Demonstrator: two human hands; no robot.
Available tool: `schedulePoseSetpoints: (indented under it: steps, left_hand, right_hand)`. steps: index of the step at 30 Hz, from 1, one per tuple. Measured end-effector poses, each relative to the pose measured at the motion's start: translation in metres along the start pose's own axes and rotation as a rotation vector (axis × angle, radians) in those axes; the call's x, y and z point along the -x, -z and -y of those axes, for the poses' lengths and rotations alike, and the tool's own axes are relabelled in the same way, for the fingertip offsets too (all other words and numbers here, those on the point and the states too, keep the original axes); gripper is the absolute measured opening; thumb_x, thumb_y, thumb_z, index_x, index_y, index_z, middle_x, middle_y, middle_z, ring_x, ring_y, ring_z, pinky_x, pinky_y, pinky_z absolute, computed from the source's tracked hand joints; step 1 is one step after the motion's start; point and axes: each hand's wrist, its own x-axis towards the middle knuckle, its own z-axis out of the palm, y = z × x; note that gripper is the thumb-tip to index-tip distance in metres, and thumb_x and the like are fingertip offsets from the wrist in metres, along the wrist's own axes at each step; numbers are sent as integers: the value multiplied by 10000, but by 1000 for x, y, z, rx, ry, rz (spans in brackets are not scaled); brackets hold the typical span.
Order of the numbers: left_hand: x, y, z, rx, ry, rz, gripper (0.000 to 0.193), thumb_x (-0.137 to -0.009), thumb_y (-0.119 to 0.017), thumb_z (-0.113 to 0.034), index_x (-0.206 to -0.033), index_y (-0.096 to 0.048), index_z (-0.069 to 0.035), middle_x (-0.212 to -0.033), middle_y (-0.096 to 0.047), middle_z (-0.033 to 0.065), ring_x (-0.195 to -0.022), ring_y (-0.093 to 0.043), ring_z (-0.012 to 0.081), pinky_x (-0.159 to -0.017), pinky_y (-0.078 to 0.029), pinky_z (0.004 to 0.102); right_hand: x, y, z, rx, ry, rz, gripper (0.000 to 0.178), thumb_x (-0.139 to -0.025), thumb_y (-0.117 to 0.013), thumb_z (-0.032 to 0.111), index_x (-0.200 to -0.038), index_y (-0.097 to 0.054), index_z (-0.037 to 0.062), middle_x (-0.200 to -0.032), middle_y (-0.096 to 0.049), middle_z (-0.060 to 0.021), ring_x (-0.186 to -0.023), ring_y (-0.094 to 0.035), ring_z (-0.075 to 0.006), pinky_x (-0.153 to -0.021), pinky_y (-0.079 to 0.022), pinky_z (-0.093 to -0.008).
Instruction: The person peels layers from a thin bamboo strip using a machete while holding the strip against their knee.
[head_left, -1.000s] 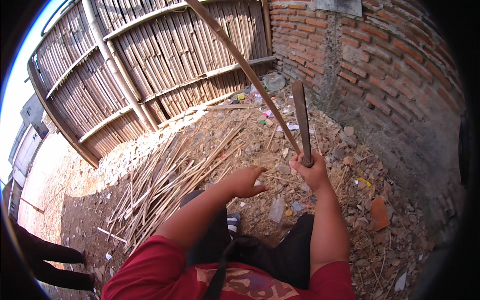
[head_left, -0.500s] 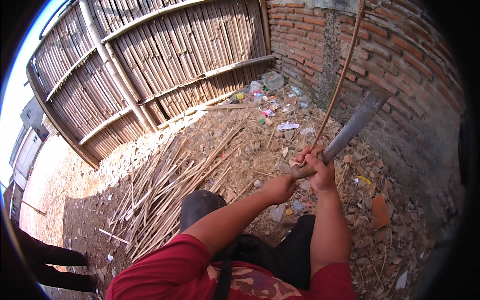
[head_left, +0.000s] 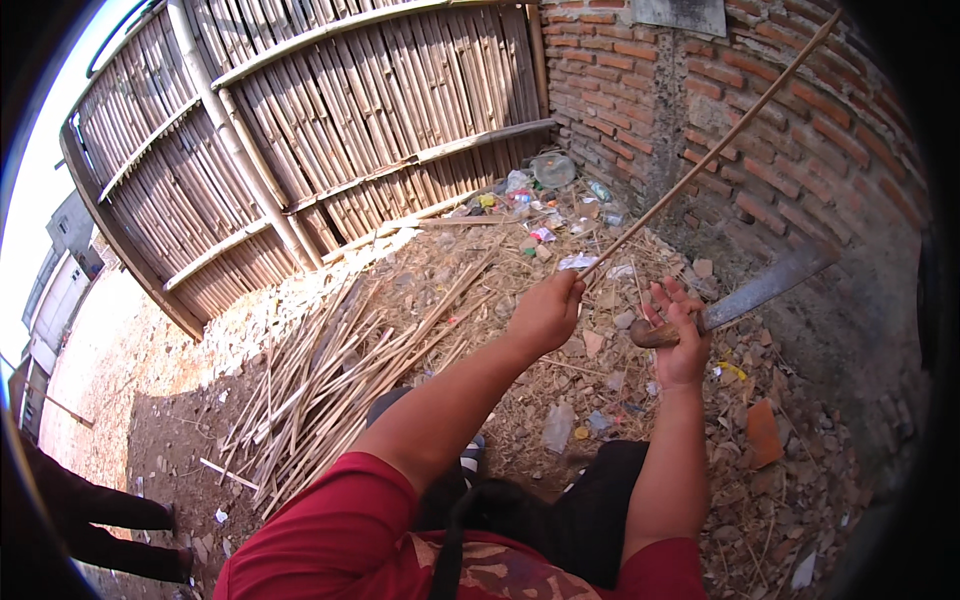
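Observation:
My left hand (head_left: pixel 547 312) is closed around the lower end of a long, thin bamboo stick (head_left: pixel 650 206). The stick slants up and to the right across the brick wall. My right hand (head_left: pixel 684 352), palm up, bears a machete (head_left: pixel 772 287) by its brown wooden handle. Its fingers are loosened, with the thumb side against the handle. The broad grey blade points right, toward the wall. A gap lies between the two hands, and the stick is apart from the blade.
A heap of split bamboo strips (head_left: pixel 320 400) lies at my left. Behind stands a bamboo fence (head_left: pixel 370 100), meeting a brick wall (head_left: pixel 740 95) on the right. Rubble, plastic litter and an orange tile piece (head_left: pixel 765 433) cover the ground. Another person's dark-trousered legs (head_left: pixel 110 510) show lower left.
My left hand has left the machete handle, moved up and taken the stick. My right hand has released the stick and shifted right and slightly down. Stick and blade have both tilted rightward.

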Motion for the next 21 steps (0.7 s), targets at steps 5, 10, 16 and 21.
schedulePoseSetpoints:
  steps: [5, 10, 16, 21]
  left_hand:
    - [-8, 60, 9, -163, -38, -126, 267, -1020, -531, -288, -1015, -614, -33, -873, -661, 246, -839, -630, 466, -722, -474, 549]
    - [52, 123, 30, -278, 76, 33, 278, -1013, -544, -281, -940, -630, -27, -842, -651, 238, -808, -630, 454, -699, -470, 523]
    - [167, 182, 60, -207, 351, 164, 353, -1016, -555, -318, -858, -610, -7, -703, -607, 204, -672, -614, 380, -636, -464, 471]
    - [252, 225, 53, -230, 726, 205, 435, -1026, -548, -374, -825, -595, 9, -701, -609, 210, -639, -609, 347, -607, -447, 459]
  right_hand:
    - [-4, 16, -6, -9, -48, -53, 124, -913, -687, 104, -921, -563, 95, -1341, -602, -150, -1211, -609, -330, -948, -538, -484]
    - [-3, 14, -12, 119, -94, -39, 138, -907, -712, 117, -901, -581, 75, -1153, -671, -164, -844, -688, -233, -750, -559, -392]
    - [-1, 8, -19, 329, -156, -14, 174, -911, -721, 128, -848, -564, 84, -798, -647, -83, -579, -589, -145, -584, -485, -316]
    - [7, -10, -37, 578, -308, 46, 243, -901, -763, 198, -862, -547, 94, -677, -545, 6, -550, -550, -110, -532, -453, -296]
